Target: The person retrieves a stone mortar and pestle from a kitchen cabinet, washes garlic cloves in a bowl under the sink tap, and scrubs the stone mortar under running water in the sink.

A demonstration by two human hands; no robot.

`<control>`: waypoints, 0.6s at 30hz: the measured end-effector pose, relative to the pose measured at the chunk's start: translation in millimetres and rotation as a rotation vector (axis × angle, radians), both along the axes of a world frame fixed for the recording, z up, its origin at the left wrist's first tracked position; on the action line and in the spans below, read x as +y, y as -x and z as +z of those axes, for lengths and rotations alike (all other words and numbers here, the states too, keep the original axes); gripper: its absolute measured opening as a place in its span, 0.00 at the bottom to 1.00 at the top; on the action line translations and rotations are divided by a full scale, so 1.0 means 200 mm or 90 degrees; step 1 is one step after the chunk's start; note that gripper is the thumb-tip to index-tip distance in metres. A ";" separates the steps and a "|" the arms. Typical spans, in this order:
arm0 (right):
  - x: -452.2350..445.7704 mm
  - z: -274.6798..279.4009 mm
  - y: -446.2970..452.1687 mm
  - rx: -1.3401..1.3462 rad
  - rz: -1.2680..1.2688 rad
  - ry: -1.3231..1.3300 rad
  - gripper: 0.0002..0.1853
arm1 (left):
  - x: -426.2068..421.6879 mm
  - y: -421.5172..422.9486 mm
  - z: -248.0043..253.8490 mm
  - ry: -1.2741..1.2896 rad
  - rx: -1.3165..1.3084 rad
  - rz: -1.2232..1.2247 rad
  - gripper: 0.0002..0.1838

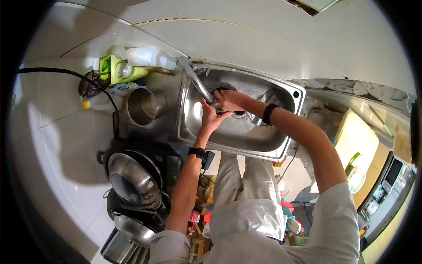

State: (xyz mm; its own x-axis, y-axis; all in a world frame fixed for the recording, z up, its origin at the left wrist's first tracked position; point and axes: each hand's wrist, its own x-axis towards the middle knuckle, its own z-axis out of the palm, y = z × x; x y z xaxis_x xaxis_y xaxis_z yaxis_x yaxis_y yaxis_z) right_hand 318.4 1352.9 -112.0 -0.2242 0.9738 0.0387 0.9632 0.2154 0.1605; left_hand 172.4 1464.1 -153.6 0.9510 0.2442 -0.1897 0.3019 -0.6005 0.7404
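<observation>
Both of my hands are close together over the steel sink (237,136), just under the end of the long metal faucet (196,80). My left hand (212,117) comes up from below, its fingers bent around a small dark thing that is mostly hidden. From the right reaches my right hand (230,101), fingers curled down beside the faucet's tip and touching the same spot. What they grip is too covered to name. Behind my right hand, a dark round shape shows at the back of the basin. The drain (239,114) is partly covered by my right hand.
Left of the sink stands a steel pot (144,107). Beyond it are a green caddy (121,70) and a white plastic jug (147,57). Stacked pans (136,180) sit on the dark stove at lower left. A shiny crumpled item (257,118) lies in the sink's right part.
</observation>
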 end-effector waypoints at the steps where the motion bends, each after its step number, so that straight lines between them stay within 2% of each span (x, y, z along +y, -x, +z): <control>1: 0.00 0.01 0.01 0.003 0.003 -0.002 0.09 | 0.00 0.00 0.01 -0.008 0.006 -0.004 0.62; 3: -0.01 0.03 0.03 0.193 -0.128 0.088 0.09 | 0.00 -0.01 0.04 -0.017 0.013 -0.008 0.61; 4: 0.00 0.03 0.05 0.193 -0.127 0.088 0.09 | -0.01 -0.01 0.06 0.015 -0.002 0.008 0.60; 6: 0.04 0.02 0.09 0.217 -0.239 0.191 0.09 | -0.01 -0.01 0.07 0.048 -0.016 0.025 0.59; 9: 0.04 -0.03 0.12 0.188 -0.256 0.154 0.11 | 0.00 0.00 0.03 -0.042 0.062 -0.053 0.59; 12: 0.06 -0.08 0.15 0.201 -0.306 0.130 0.14 | -0.02 0.01 0.01 0.039 -0.017 0.050 0.58; 13: 0.06 -0.07 0.17 0.201 -0.307 0.131 0.14 | -0.02 0.01 0.02 -0.010 -0.014 0.026 0.59; 15: 0.07 -0.07 0.21 0.330 -0.498 0.099 0.14 | -0.04 0.00 0.04 -0.058 -0.011 0.003 0.59; 17: 0.07 -0.08 0.19 0.385 -0.532 0.085 0.14 | -0.07 -0.01 0.07 0.346 -0.073 0.162 0.61; 18: 0.07 -0.06 0.19 0.441 -0.564 0.074 0.14 | -0.07 0.00 0.05 0.346 -0.072 0.162 0.61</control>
State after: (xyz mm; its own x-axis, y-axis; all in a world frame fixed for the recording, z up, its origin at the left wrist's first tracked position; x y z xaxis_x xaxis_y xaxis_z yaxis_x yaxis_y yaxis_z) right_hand 280.6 1366.1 -124.9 0.5814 0.7848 -0.2149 0.6574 -0.6086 -0.4443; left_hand 173.0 1451.0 -144.6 0.8970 0.3630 -0.2524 0.2884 -0.0477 0.9563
